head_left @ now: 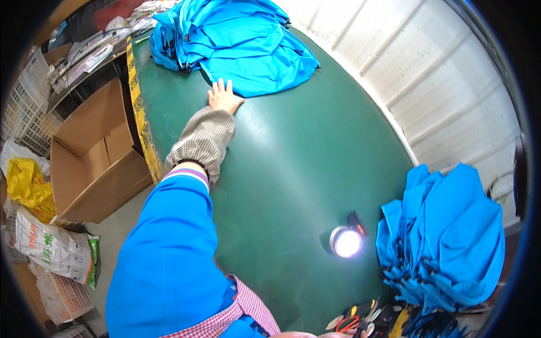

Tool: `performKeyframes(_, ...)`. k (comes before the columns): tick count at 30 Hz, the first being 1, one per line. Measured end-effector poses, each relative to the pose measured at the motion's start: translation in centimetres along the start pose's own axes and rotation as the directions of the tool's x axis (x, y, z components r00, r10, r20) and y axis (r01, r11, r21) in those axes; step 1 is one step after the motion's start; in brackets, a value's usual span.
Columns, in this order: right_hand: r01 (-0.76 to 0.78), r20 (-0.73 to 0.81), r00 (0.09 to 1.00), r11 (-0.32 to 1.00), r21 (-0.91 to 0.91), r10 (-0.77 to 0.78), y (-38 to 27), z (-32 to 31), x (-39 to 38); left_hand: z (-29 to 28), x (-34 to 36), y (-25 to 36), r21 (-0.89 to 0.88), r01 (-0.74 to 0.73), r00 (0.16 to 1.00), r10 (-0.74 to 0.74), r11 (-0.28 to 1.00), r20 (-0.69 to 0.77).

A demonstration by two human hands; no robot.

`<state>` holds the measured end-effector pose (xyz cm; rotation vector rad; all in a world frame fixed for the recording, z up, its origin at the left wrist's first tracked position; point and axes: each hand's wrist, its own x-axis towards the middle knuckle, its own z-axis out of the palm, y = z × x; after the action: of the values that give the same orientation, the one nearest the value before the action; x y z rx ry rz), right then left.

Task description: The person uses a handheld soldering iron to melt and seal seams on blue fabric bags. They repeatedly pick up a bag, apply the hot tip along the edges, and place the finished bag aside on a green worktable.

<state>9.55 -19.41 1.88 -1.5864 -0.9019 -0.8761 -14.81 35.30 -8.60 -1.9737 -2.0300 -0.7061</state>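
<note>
My left hand (224,100), in a checked oversleeve, reaches far across the green table (282,152). Its fingers are spread at the near edge of a bundle of bright blue cloth (248,53), which has folds and small dark tips like an umbrella canopy. At the bottom edge only a sliver of my right hand (338,335) shows, beside red-handled cutters (346,324) and other hand tools; its fingers are mostly cut off. A second blue cloth bundle (445,236), with dark ends gathered toward me, lies at the right.
A lit round lamp (345,242) sits on the table near the right bundle. Yellow-black tape (140,107) marks the left table edge. Beyond it stand an open cardboard box (96,163), a white sack (53,245) and plastic baskets (70,296). A ribbed white wall (417,67) bounds the right.
</note>
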Motion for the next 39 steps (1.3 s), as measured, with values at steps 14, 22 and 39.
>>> performKeyframes(14, -0.245, 0.42, 0.895, 0.953, 0.177, 0.152, 4.9, 2.9, -4.9, -3.1, -5.7, -7.7, -0.404, -0.442, 0.871, 0.491, 0.801, 0.022)
performKeyframes(22, 0.072, 0.489, 0.868, 0.996, 0.049, -0.087, 6.6, 2.3, -8.0, -17.5, -23.9, -15.9, -0.888, 0.153, 0.988, -0.067, 0.434, 0.138)
performKeyframes(39, 0.038, 0.405, 0.908, 0.985, 0.168, -0.104, 6.4, 2.3, -7.0, -4.2, -51.0, -23.8, -0.205, 0.252, 0.121, 0.179, 0.946, 0.976)
